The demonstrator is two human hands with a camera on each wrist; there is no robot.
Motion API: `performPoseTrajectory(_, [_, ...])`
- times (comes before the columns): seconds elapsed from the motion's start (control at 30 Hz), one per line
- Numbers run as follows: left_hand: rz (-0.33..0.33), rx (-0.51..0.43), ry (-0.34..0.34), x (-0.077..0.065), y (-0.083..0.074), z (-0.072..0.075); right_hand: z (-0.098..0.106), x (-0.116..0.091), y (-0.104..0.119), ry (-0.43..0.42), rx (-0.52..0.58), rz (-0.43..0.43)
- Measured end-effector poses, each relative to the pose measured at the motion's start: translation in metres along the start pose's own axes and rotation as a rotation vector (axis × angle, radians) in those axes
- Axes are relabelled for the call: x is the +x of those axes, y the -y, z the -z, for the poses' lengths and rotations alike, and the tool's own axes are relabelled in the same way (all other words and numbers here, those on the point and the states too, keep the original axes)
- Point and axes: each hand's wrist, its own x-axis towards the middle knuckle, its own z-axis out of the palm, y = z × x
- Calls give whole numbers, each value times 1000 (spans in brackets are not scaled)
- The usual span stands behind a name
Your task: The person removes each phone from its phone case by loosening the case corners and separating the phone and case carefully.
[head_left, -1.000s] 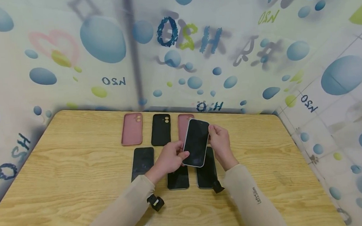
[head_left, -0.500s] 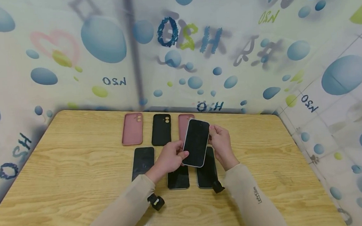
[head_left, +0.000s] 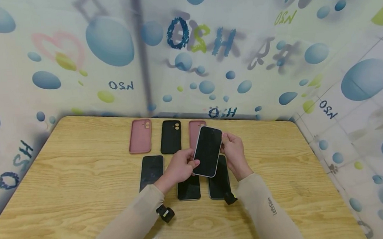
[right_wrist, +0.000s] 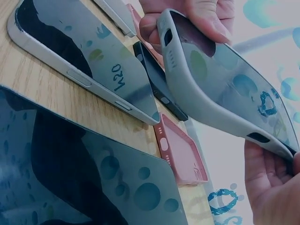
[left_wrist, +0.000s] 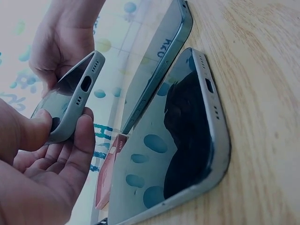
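Both hands hold a dark-screened smartphone [head_left: 208, 151] up over the table, screen facing up and slightly tilted. A light grey phone case [right_wrist: 187, 98] wraps its edges, with cutouts showing in both wrist views. My left hand [head_left: 181, 166] grips the lower left corner, thumb on the front and fingers curled beneath. My right hand [head_left: 233, 150] pinches the upper right edge. Below lie three more phones, screens up: a left phone [head_left: 151, 171], a middle phone [head_left: 188, 190] partly covered by the left hand, and a right phone [head_left: 218, 186] partly covered by the held one.
Along the back of the wooden table [head_left: 81, 171] lie a pink case [head_left: 140, 136], a black case [head_left: 170, 137] and a second pink case [head_left: 194, 132], partly hidden behind the held phone. A wall covering [head_left: 109, 95] with printed bubbles rises behind the table's far edge.
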Motion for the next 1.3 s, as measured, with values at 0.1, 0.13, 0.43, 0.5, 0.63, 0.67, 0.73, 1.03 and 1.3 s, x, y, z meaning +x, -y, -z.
performPoseTrajectory(0.1, [5, 19, -10, 0, -1, -1, 0, 0, -2, -4, 11, -9])
performPoseTrajectory(0.13, [7, 23, -14, -1, -2, -2, 0, 0, -3, -9, 17, -10])
performPoseTrajectory(0.43, [7, 44, -52, -2, -9, -7, -3, -2, -13, -41, 168, 16])
performPoseTrajectory(0.5, [6, 42, -55, -2, -9, -7, -3, -2, -13, -30, 185, 15])
performPoseTrajectory(0.63, [20, 36, -55, -2, -10, -5, -2, -1, -11, -15, 179, 0])
performPoseTrajectory(0.67, [22, 39, -56, -2, -10, -5, -2, -1, -10, -4, 185, -11])
performPoseTrajectory(0.73, [36, 30, -57, -1, -9, -3, -1, -1, -9, 22, 186, -35])
performPoseTrajectory(1.03, [58, 18, -79, 3, -1, 2, 7, -9, -11, 171, 55, -95])
performPoseTrajectory(1.3, [59, -15, -122, 8, 0, 7, 19, -20, -18, 421, -169, -75])
